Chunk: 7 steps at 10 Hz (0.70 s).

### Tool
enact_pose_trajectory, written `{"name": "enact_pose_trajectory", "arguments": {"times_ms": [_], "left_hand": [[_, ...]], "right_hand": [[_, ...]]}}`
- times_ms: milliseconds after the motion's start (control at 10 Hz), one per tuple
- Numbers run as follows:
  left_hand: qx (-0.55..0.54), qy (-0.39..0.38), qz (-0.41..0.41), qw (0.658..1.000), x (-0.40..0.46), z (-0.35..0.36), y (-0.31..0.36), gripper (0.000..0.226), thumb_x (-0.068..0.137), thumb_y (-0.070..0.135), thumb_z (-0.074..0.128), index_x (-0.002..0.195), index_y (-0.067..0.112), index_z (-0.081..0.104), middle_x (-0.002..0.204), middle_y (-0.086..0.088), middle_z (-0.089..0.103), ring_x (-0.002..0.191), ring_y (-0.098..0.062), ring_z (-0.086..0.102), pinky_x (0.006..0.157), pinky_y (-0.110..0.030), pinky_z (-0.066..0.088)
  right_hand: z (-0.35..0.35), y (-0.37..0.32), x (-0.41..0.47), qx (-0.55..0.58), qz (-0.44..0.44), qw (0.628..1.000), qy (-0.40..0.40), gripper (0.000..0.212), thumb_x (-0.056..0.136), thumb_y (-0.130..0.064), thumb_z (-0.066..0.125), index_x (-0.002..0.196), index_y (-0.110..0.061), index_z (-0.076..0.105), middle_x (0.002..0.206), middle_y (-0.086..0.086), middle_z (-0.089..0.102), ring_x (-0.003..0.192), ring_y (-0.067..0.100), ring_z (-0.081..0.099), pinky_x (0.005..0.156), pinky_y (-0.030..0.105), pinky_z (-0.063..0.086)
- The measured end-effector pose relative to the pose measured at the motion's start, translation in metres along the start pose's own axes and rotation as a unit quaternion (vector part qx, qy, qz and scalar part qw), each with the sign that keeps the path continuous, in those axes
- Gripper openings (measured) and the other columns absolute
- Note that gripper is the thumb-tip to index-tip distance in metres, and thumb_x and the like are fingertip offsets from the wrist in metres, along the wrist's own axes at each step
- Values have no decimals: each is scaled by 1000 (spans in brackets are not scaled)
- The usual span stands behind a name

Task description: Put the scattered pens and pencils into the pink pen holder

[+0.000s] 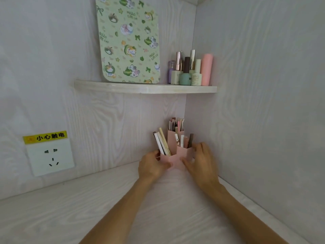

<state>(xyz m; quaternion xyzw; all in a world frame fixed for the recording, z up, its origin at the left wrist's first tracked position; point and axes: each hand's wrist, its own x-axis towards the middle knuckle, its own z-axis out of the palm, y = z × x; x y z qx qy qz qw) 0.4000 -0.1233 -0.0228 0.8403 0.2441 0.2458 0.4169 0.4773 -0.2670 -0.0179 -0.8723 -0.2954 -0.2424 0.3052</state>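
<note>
The pink pen holder [177, 158] stands in the far corner of the desk, with several compartments of different heights. Pens and pencils [162, 142] lean out of its left compartment; more stick up from the tall back one [176, 124] and the right ones [190, 140]. My left hand [152, 166] grips the holder's left side, thumb on the front. My right hand [202, 162] grips its right side, fingers curled round the edge. No loose pens show on the desk.
A curved corner shelf [146, 88] above carries a green cat-patterned board [129, 39] and several nail polish bottles [190, 71]. A wall socket [51, 156] with a yellow warning label sits low on the left wall. Walls close in behind and right.
</note>
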Motion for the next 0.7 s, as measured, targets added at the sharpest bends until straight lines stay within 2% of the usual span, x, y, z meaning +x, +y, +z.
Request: {"name": "enact_pose_trajectory", "arguments": {"times_ms": [100,200,300,400,500,600,700], "left_hand": [[7,0,-8,1000,14,10,7,53,66,38,81,115,23,66,109,2,71,97,-20,66,82,-35,54],[8,0,-11,1000,26,20,13,50,66,37,81,112,19,68,105,-2,71,93,-22,66,79,-34,55],[1,-8,-20,1000,32,25,14,48,65,34,82,109,18,70,99,-3,72,89,-22,67,77,-36,56],[0,-7,-20,1000,32,28,15,48,66,33,82,110,18,69,101,-3,72,90,-22,67,79,-37,56],[-3,-30,-23,999,25,25,20,49,71,35,78,114,17,65,106,-3,70,92,-21,65,76,-33,53],[-29,-115,-23,993,20,19,27,47,78,33,74,119,15,61,115,-3,66,95,-19,62,80,-30,50],[-12,-141,-17,990,-4,-6,33,57,85,30,67,134,9,46,128,5,49,120,-24,52,89,-24,40]], "right_hand": [[-2,-3,22,-86,-3,995,-40,51,82,-34,67,120,-6,50,116,10,52,100,27,56,75,36,49],[-1,-3,34,-126,8,989,-70,53,87,-32,62,129,-5,42,121,11,50,101,27,59,78,34,48],[2,2,34,-132,9,990,-52,42,88,-32,61,119,-8,47,121,9,50,99,28,60,74,32,47],[4,4,30,-128,14,990,-51,41,89,-31,59,120,-8,46,122,9,48,98,28,61,72,33,47],[3,1,29,-120,21,991,-58,40,90,-28,59,121,-7,44,123,9,47,97,28,61,72,33,48],[-2,2,26,-46,36,995,-79,43,89,-13,57,128,-6,40,127,13,49,102,29,58,73,31,45],[-23,10,12,79,47,991,-98,69,88,-10,59,145,-10,20,135,11,46,111,30,56,86,37,48]]}}
